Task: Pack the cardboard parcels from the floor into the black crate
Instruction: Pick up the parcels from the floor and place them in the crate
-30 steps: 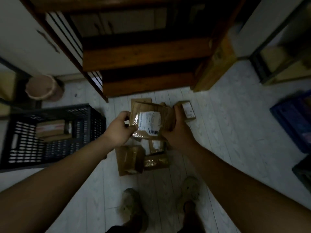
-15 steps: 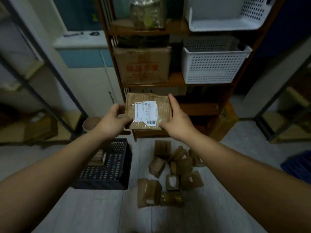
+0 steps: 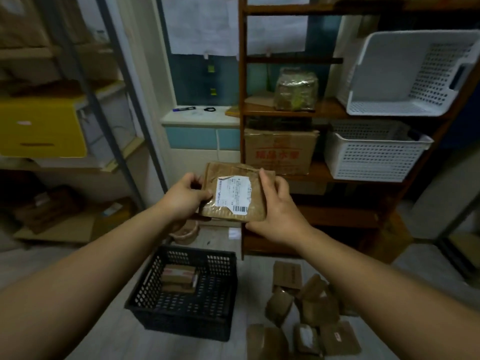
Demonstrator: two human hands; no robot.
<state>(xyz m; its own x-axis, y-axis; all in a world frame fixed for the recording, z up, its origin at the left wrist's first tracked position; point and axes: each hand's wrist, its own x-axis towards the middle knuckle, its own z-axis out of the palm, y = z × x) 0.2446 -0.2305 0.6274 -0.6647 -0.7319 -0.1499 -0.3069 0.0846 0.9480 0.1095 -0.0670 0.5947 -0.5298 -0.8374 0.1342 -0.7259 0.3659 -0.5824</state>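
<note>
Flat cardboard parcel (image 3: 237,196), shipping label facing up, apparently for checking before packing: gripped at opposite edges by curled fingers of left hand (image 3: 181,201) and right hand (image 3: 275,216), held above the black crate (image 3: 187,317); loose parcels (image 3: 306,307) on floor, near right.

label (image 3: 233,194) print unreadable, nearest floor parcels (image 3: 270,344) cut by bottom edge

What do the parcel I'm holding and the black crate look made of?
Held parcel: brown cardboard or kraft paper, seemingly wrapped in glossy tape, judging by creases and sheen; white paper label. Black crate: probably moulded plastic, matte, with perforated lattice walls.
</note>
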